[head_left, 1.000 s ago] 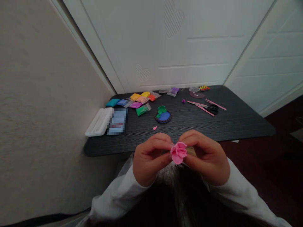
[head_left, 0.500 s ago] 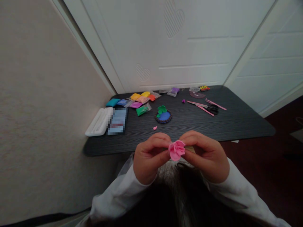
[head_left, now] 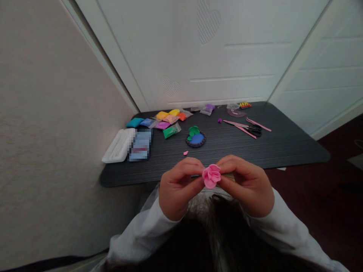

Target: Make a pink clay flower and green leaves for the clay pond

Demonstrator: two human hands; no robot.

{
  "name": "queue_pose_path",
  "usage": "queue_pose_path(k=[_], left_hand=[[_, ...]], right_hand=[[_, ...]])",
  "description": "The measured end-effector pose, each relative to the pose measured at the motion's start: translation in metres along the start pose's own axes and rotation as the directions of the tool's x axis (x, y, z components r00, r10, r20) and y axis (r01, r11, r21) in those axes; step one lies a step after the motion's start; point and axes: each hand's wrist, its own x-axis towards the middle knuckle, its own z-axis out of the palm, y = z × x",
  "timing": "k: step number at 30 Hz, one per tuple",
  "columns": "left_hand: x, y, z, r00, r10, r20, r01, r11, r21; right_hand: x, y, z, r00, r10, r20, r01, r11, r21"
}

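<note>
A small pink clay flower (head_left: 211, 176) with folded petals is held in the air just in front of the near edge of a dark table (head_left: 283, 147). My left hand (head_left: 177, 189) pinches its left side with thumb and fingers curled. My right hand (head_left: 246, 187) pinches its right side the same way. Both hands are closed on the flower, above my lap and white sleeves.
On the table lie several coloured clay packets (head_left: 167, 121), a blue and green clay disc (head_left: 195, 138), a small pink clay bit (head_left: 185, 153), a white tray (head_left: 119, 145), a blurred booklet (head_left: 140, 144), scissors and pink tools (head_left: 249, 128). A white door stands behind.
The flower and both hands have risen slightly toward the table edge, and the flower has turned a little between the fingers.
</note>
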Motion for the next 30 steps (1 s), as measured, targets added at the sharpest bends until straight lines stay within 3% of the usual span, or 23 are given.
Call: queue_pose_path(k=[11, 25, 30], left_hand=[[0.001, 0.003, -0.004, 0.998, -0.004, 0.057, 0.002, 0.999, 0.044], [0.001, 0.003, -0.006, 0.999, 0.019, 0.049, -0.025, 0.991, 0.128], [0.008, 0.006, -0.017, 0.995, -0.087, 0.053, 0.064, 0.939, 0.339]], right_hand=[[0.001, -0.001, -0.002, 1.000, -0.015, 0.007, 0.015, 0.997, -0.073], [0.000, -0.003, -0.003, 0.999, -0.032, 0.031, 0.037, 0.986, -0.163], [0.006, 0.005, -0.008, 0.998, -0.048, 0.033, 0.054, 0.972, -0.227]])
